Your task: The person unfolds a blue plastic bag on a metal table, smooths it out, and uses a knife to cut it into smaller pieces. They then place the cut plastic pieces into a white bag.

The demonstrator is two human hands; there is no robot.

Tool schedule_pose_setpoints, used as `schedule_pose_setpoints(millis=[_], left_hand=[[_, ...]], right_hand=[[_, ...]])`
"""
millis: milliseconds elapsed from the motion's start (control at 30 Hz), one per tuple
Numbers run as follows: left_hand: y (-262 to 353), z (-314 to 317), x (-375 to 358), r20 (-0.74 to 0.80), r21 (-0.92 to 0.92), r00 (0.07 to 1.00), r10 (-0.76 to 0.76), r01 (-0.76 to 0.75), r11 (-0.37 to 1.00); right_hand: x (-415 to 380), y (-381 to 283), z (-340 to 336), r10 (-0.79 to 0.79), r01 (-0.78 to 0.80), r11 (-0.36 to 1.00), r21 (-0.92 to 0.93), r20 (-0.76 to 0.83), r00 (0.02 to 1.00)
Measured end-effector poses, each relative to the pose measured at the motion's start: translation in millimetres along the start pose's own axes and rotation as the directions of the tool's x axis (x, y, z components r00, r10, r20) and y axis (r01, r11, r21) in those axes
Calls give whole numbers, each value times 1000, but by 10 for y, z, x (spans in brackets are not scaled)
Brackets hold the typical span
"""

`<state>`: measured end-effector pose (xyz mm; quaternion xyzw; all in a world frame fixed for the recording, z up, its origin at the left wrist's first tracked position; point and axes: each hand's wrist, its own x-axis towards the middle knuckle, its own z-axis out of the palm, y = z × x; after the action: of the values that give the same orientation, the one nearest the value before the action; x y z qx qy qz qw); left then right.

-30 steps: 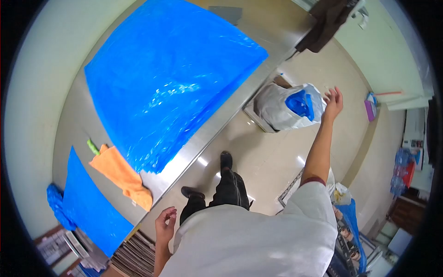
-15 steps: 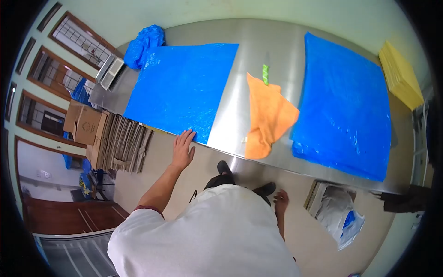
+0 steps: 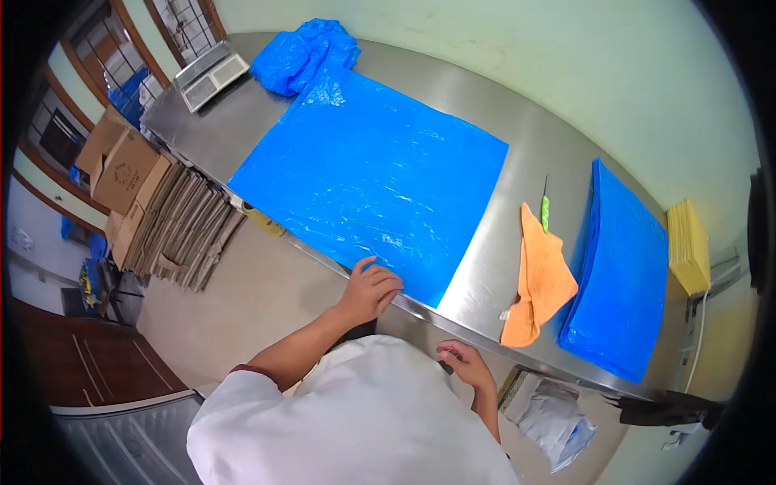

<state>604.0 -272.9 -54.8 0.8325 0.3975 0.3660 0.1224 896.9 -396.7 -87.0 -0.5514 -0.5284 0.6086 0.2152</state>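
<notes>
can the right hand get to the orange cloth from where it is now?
Probably yes. The right hand hangs below the table's front edge, holding nothing, and the orange cloth droops over that same edge just to its right. Nothing lies between them; the blue sheet sits further left.

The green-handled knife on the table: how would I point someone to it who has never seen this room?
Start at the long steel table along the wall. Between the big blue sheet that the left hand touches and the blue stack lies an orange cloth. The knife lies at its far end, the only green, thin thing there.
</notes>
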Motion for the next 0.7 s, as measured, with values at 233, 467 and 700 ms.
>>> schedule_pose_setpoints(millis=[233, 467, 700], left_hand=[[-32, -838, 928, -251, -107, 965, 76, -105, 989], [168, -2168, 2297, -402, -80, 902, 160, -209, 975], [754, -3485, 3602, -440, -194, 885, 151, -258, 946]], right_hand=[[706, -927, 185, -128, 182, 912, 366, -168, 977], [1753, -1268, -183, -46, 432, 703, 565, -570, 821], [2371, -1686, -793, -374, 715, 650, 257, -711, 595]])
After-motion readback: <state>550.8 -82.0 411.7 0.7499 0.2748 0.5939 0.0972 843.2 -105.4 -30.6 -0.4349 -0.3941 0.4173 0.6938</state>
